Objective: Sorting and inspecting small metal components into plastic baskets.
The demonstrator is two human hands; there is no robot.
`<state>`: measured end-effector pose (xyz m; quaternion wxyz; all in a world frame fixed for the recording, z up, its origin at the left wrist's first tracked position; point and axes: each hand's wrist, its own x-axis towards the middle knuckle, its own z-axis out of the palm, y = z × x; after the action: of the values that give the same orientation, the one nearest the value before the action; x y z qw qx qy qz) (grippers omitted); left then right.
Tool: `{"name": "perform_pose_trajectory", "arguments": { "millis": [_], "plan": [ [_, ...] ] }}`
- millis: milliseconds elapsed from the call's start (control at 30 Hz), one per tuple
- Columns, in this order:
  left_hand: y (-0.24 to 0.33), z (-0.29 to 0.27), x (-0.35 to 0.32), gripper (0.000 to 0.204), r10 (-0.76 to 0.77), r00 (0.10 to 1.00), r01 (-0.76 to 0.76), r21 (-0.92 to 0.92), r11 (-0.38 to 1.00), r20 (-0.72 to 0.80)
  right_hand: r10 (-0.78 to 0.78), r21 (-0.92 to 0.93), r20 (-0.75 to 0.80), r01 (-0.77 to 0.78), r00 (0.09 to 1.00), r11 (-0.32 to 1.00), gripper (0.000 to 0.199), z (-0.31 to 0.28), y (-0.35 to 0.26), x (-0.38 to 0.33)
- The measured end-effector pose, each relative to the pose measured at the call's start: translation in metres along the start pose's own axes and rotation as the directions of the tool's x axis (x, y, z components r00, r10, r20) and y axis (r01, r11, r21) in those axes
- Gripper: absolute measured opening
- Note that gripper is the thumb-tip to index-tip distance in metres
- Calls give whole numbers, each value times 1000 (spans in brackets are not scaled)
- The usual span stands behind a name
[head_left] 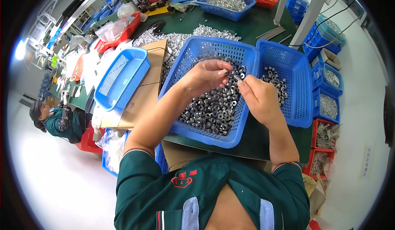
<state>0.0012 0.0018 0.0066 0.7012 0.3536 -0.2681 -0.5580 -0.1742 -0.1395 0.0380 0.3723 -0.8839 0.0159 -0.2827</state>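
My left hand (205, 77) and my right hand (258, 97) meet above a blue plastic basket (193, 51) filled with several small silver metal nuts (214, 108). The fingertips of my left hand pinch one nut (228, 71). A small metal pin (238, 78) is held between my right thumb and forefinger, its tip close to that nut. Both forearms come up from the lower edge in dark green short sleeves.
A second blue basket (298, 106) with fewer nuts stands to the right; an empty one (108, 100) lies left on cardboard (144, 96). Loose nuts (177, 38) are heaped behind. More blue and red bins line the table's far end and the floor at right. Another person (57, 121) sits at the left.
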Motion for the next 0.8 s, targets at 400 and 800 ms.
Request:
{"name": "perform_pose_trajectory", "arguments": {
  "millis": [400,800],
  "plan": [
    [-2,17,-4,25,61,991,-16,346,938,-119,-123,-183,20,124,992,975,26,15,6,-1],
    [3,25,-4,20,40,980,66,515,855,-193,-272,-447,28,255,962,857,20,20,0,-6]
  ]
}}
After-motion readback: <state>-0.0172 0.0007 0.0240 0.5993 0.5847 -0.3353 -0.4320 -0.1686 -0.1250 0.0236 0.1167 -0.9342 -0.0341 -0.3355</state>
